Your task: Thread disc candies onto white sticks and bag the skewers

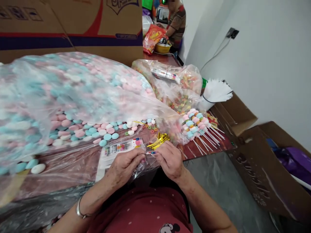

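Note:
My left hand [126,166] and my right hand [171,158] meet close together at the table's front edge. Each pinches one side of a small clear plastic bag [139,169], whose top has a bit of coloured print. Just above my right hand lies a bunch of gold twist ties [159,141]. Flat printed bags [120,149] rest beyond my left hand. Pink, blue and white candies [109,131] spill from a big clear bag [80,87] at the left. Finished candy skewers [196,124] on white sticks are piled to the right.
Behind the candies stands a large cardboard box [70,32]. A bag of ring candies [182,100] and a tub of white sticks [216,92] sit at the back right. Open boxes [264,174] are on the right. A person [177,24] is in the background.

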{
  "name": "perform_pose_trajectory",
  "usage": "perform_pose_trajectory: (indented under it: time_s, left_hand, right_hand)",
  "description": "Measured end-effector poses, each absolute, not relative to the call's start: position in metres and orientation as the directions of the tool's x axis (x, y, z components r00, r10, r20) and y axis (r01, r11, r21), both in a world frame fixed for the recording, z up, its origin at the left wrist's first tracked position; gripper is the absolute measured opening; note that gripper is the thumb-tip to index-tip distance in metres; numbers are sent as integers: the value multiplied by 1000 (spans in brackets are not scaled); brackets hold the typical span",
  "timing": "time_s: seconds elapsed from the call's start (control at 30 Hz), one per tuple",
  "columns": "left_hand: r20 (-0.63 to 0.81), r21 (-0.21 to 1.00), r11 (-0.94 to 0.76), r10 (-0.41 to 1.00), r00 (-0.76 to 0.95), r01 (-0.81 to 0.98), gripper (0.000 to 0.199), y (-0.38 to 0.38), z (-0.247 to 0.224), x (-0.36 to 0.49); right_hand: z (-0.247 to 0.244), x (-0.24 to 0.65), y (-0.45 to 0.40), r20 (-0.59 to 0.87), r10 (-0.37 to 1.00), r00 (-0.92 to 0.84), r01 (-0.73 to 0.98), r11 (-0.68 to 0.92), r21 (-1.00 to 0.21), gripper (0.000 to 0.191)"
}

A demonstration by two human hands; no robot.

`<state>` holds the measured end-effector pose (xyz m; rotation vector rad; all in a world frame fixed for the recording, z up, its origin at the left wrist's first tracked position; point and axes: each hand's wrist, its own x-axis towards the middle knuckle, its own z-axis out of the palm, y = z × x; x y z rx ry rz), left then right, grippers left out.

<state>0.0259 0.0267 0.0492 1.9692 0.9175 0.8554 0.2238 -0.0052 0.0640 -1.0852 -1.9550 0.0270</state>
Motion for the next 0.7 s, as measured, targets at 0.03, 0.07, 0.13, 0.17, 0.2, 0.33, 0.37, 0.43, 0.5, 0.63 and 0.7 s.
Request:
perform_pose_trajectory:
  time_s: [0.03, 0.07, 0.13, 0.17, 0.2, 0.33, 0.37, 0.43, 0.5, 0.63, 0.7]
  left_hand:
    - [242, 850, -437, 821, 517, 296, 18, 27, 49, 28]
    - [241, 846, -441, 817, 524, 300, 17, 27, 50, 30]
    - [248, 834, -458, 809, 533, 307, 18, 26, 51, 32]
    - [251, 827, -467, 805, 537, 314, 19, 27, 52, 33]
    - [252, 820, -473, 804, 538, 323, 19, 27, 53, 33]
    - [231, 811, -457, 824, 517, 366, 22, 30, 52, 28]
    - [224, 813, -447, 832, 508, 374, 23, 31, 51, 27]
    - [210, 817, -428, 845, 492, 386, 25, 32, 49, 24]
    - [208, 822, -416, 856, 474, 389, 26, 32, 48, 23]
    - [201, 834, -402, 859, 471, 377, 26, 33, 48, 24]
    - [178, 843, -385, 859, 480, 376, 25, 32, 50, 24]
  right_hand:
    - [64, 226, -8, 666, 707, -236, 688, 606, -400, 24]
    - [65, 228, -10, 656, 717, -236, 693, 597, -404, 23]
    - [67, 234, -17, 643, 729, -236, 679, 597, -427, 19]
    - [68, 239, -20, 642, 734, -222, 673, 592, -444, 17]
    - [70, 246, -23, 641, 742, -193, 679, 573, -459, 14]
    - [73, 291, -36, 699, 702, 139, 826, 307, -473, 20]
    - [73, 306, -38, 714, 663, 224, 859, 212, -466, 21]
    - [71, 333, -44, 727, 635, 263, 924, 50, -379, 18]
    - [67, 353, -48, 690, 690, 218, 966, -50, -255, 16]
    - [52, 362, -48, 582, 800, 143, 989, -97, -108, 21]
    - [46, 359, -43, 558, 822, 115, 993, -116, -34, 24]
